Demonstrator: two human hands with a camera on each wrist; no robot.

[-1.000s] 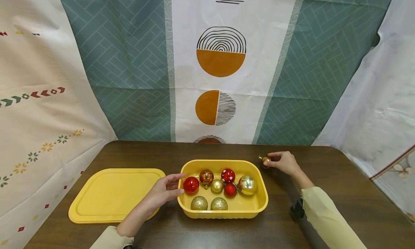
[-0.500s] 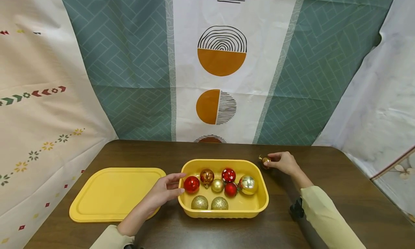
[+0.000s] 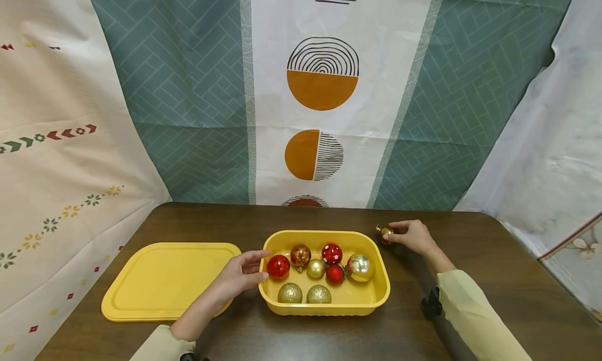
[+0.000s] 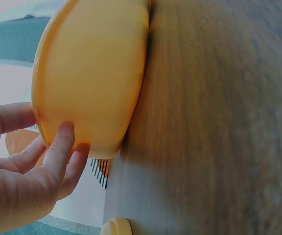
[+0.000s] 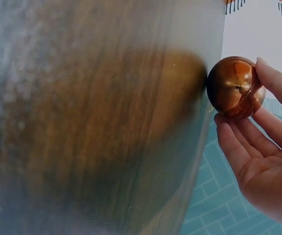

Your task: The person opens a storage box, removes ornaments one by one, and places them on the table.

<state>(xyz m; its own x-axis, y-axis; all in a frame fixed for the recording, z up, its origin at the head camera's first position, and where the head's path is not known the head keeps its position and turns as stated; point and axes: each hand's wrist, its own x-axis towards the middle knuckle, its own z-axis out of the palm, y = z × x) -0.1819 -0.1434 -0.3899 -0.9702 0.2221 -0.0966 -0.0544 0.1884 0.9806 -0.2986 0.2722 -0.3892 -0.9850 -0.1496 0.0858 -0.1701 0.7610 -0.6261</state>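
Note:
A yellow plastic tub (image 3: 348, 310) stands mid-table with several Christmas baubles in it: a shiny red one (image 3: 278, 267), a spotted red one (image 3: 332, 254), a bronze one (image 3: 300, 256) and glittery gold ones (image 3: 319, 294). My left hand (image 3: 242, 273) holds its left end, with thumb and fingertips at the rim and other fingertips against the outer wall (image 4: 89, 73). Beyond the tub's right end, my right hand (image 3: 411, 236) pinches a shiny bronze bauble (image 5: 233, 87) between thumb and fingers. The bauble is at the tabletop, its hanging cap pointing left in the head view.
A flat yellow lid (image 3: 164, 282) lies on the dark wooden table (image 3: 301, 340), left of the tub and partly under my left forearm. Patterned curtain cloth (image 3: 202, 115) hangs behind the table, with pale cloth at both sides.

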